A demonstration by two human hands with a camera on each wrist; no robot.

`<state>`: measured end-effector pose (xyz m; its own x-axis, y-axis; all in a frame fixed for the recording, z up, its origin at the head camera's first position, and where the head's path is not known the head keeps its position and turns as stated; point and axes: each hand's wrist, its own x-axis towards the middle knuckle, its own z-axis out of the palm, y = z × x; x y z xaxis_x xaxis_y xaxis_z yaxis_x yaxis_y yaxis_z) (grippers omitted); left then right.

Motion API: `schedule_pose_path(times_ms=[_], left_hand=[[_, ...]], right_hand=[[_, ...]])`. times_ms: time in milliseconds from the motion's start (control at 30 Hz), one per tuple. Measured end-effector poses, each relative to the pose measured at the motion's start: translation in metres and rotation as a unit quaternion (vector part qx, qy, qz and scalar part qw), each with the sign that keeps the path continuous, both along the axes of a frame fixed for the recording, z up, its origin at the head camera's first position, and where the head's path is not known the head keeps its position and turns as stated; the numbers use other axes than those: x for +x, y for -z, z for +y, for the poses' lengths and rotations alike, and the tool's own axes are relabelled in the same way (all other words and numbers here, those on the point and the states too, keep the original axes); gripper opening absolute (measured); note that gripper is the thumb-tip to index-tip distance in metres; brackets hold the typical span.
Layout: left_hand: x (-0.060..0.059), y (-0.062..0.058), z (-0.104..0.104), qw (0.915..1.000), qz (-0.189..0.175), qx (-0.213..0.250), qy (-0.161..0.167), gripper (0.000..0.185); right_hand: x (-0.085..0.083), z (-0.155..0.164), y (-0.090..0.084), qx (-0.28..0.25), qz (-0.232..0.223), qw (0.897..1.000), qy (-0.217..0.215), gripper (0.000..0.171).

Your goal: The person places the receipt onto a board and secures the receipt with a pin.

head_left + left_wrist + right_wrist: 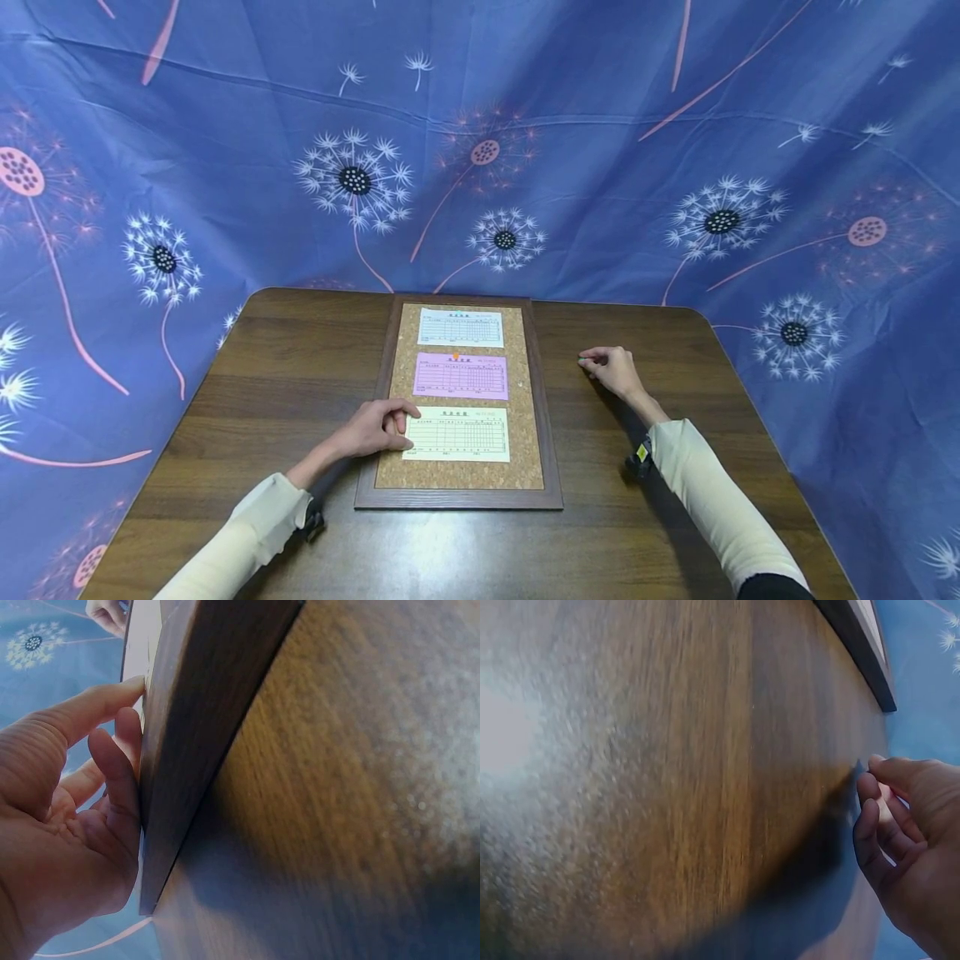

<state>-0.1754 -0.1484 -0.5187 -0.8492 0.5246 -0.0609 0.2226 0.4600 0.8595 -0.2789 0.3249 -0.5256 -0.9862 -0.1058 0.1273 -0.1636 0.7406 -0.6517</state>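
A wood-framed cork board (459,479) lies flat on the dark wooden table (285,375), its long side running away from the person. Three printed forms sit on the cork in a column: a white form (461,327) farthest away, a pink form (461,377) in the middle, and a cream form (457,434) nearest the person. An orange push pin (455,356) stands at the top edge of the pink form.

The left hand (375,429) rests on the left rail of the frame. Its fingers are loosely bent, and the thumb and fingertips touch the left edge of the cream form. The left wrist view shows the fingers (112,761) lying against the side of the frame (187,750), relaxed rather than clenched.

The right hand (611,368) is on the bare table to the right of the board, well apart from it. Its thumb and forefinger are pressed together on a small green object (581,359), apparently a push pin; it is too small to identify with certainty. The right wrist view shows the curled fingers (870,825) meeting at the table surface.

A blue dandelion-print cloth (600,167) hangs behind and around the table.
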Motion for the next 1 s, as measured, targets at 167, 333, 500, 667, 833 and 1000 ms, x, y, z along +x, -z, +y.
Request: schedule_pose_path(times_ms=[167,333,500,667,833,1000], left_hand=[[0.0,0.001,0.0,1.0,0.001,-0.002,-0.001,0.041],[0.0,0.002,0.0,1.0,0.003,-0.002,-0.001,0.041],[0.0,0.0,0.001,0.9999,0.006,0.008,0.001,0.042],[0.0,0.001,0.001,0.9991,0.032,0.025,0.013,0.04],[-0.001,0.0,0.001,1.0,0.009,0.002,0.001,0.041],[-0.002,0.001,0.0,1.0,0.002,-0.002,0.0,0.042]], right_hand=[[0.007,-0.006,-0.005,-0.03,0.003,1.0,-0.003,0.019],[0.015,-0.015,-0.012,-0.059,0.001,0.998,-0.024,0.021],[0.023,-0.029,-0.017,-0.086,-0.002,0.995,-0.06,0.021],[0.032,-0.049,-0.022,-0.106,0.003,0.99,-0.092,0.018],[0.04,-0.066,-0.03,-0.131,-0.005,0.984,-0.12,0.021],[0.05,-0.084,-0.033,-0.142,-0.019,0.98,-0.138,0.023]])
